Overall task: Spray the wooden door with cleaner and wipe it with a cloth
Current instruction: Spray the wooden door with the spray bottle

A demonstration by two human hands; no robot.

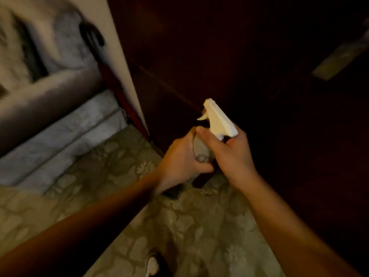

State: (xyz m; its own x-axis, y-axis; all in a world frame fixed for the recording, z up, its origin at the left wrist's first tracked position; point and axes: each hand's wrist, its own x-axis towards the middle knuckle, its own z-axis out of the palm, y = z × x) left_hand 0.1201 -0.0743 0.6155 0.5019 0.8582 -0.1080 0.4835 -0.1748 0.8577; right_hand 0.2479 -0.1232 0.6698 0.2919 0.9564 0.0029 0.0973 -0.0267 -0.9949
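Note:
A spray bottle (216, 121) with a white trigger head and a pale body is held in front of the dark wooden door (229, 56). My left hand (183, 158) wraps around the bottle's body from the left. My right hand (229, 154) grips it just under the trigger head from the right. The nozzle points up and left, close to the door's lower part. No cloth is in view. The picture is dim and blurred.
A pale wall edge (119, 62) runs beside the door on the left. A light upholstered sofa (50, 108) stands at the left. The floor (189, 226) has a flowered pattern. A shoe tip (152, 264) shows at the bottom. A pale plate (337, 60) sits on the door at upper right.

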